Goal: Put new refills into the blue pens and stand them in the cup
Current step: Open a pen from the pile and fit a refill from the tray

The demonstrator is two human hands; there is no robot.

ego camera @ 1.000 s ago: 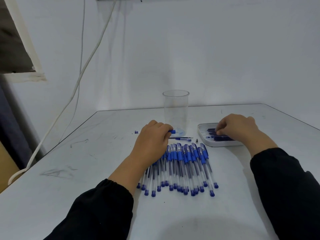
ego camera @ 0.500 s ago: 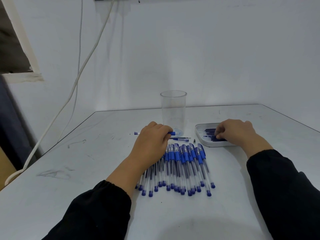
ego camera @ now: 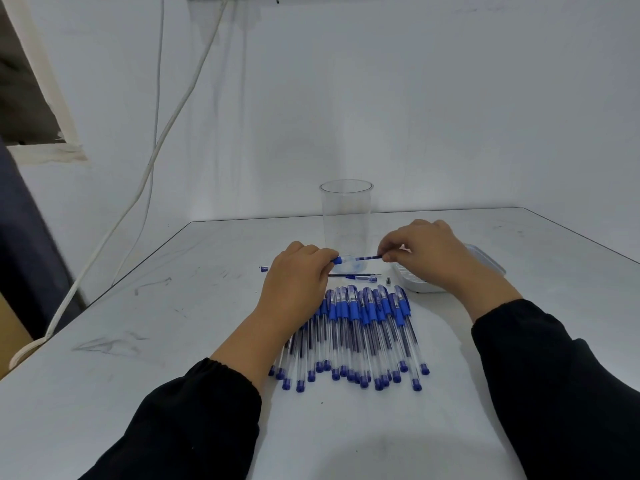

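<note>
Cup stands behind pen row on bench; refill tray right of cup, loose refill between.

We have a single view, from a camera worn on the person's head, looking forward and down across the white table towards its far edge and the white wall behind it. The lens is wide: the table's left and right edges splay outward towards us, and the far right corner shows. The camera sits close above the near edge, so both black sleeves fill the bottom of the frame. At the left we catch cables hanging down the wall and a dark opening.
</note>
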